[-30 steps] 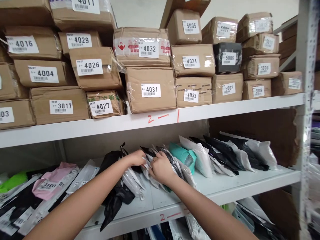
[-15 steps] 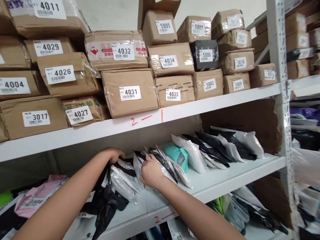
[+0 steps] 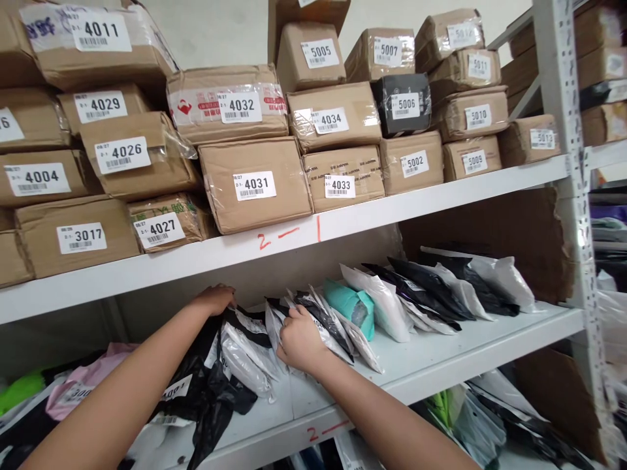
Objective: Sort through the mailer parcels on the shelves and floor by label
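Note:
Both my hands are in a row of soft plastic mailer bags leaning on a white shelf (image 3: 441, 362). My left hand (image 3: 213, 299) rests on top of the black and grey bags (image 3: 242, 352) at the left of the row, pressing them leftward. My right hand (image 3: 297, 338) is curled on the upper edges of the grey and black bags (image 3: 327, 324) just to the right. A gap stands between the two bunches. A teal bag (image 3: 349, 304) leans right behind the ones under my right hand.
White and black mailers (image 3: 443, 287) continue to the right. A pink bag (image 3: 81, 384) lies at the left. The upper shelf (image 3: 372, 212), marked 2-1 in red, carries stacked numbered cardboard boxes (image 3: 255, 186). A grey upright post (image 3: 571, 150) stands at the right, more bags below.
My left hand moved left, away from my right hand, pushing the left bags aside and widening the gap. The view shifted right, then slightly up.

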Demonstrator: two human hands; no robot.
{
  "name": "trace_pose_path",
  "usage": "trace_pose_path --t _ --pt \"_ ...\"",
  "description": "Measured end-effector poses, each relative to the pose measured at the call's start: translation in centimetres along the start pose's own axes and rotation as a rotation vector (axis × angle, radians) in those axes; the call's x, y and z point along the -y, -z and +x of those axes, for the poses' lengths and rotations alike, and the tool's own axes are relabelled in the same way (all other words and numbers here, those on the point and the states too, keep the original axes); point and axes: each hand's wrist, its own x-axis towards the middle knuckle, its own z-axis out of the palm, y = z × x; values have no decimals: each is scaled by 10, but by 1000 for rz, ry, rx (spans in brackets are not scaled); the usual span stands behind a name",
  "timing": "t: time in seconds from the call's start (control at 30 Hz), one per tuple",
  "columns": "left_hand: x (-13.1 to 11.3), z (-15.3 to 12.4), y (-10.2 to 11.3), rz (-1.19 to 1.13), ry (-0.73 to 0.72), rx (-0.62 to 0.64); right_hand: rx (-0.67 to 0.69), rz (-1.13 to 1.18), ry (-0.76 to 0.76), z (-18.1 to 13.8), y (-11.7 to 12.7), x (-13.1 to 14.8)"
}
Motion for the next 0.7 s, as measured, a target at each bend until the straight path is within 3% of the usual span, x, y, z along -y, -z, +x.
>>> trace_pose_path --t 0.13,0.27,0.37,0.47,0.57,0.7 --pt "-7 -3 18 26 -170 -125 9 12 -13 1 1 0" --pt "-51 -26 28 57 -322 -219 -2 53 -70 3 -1 -1" --pt "-101 -47 9 231 -472 -258 20 69 -66 3 -2 -1" --pt "-135 -60 -22 317 -424 -270 58 83 -67 1 1 -2" --pt "-144 -70 -47 258 -355 -332 78 86 -67 0 6 -5" --pt "-144 -77 -68 203 -435 -337 87 89 -32 2 10 -8"
